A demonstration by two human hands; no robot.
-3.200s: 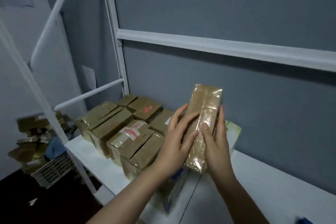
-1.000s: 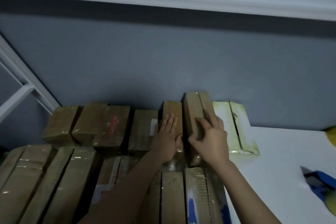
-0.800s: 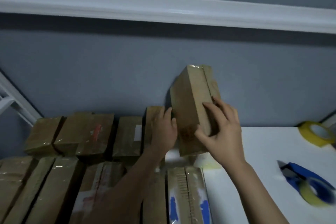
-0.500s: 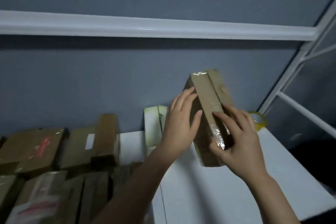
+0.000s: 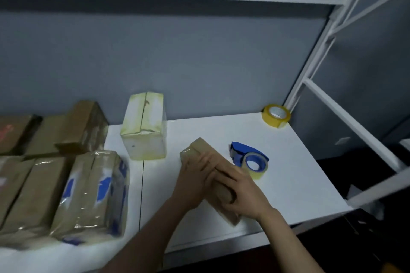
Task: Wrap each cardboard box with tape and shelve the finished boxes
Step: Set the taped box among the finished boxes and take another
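Head view, dim light.

- Box (image 5: 197, 149): long, brown, glossy with tape. Lies slanted over the middle of the shelf (image 5: 292, 184), far end pointing to the back left, near end close to the front edge. Cannot tell whether its underside touches the shelf.
- Left hand (image 5: 193, 180): grasps the box from its left side, fingers laid over the top face.
- Right hand (image 5: 240, 197): grasps the box from its right side, nearer the front end, fingers curled over the top edge. Both hands touch each other on the box.
- Dispenser (image 5: 244, 152): blue, loaded with a clear roll, on the shelf just beside the box on its right.
- Yellow roll (image 5: 275, 115): lies flat in the back right corner of the shelf, by the rack (image 5: 315, 77) post.
- Pale box (image 5: 144, 131): yellowish-white, stands upright towards the back edge, left of the held box, apart from it.
- Wrapped boxes (image 5: 88, 193): packed side by side along the left front of the shelf; the nearest one shows blue print under the tape.
- Brown boxes (image 5: 75, 128): a row behind those, against the grey wall (image 5: 199, 51) at the back left.
- A white rail of the rack crosses the top of the view.
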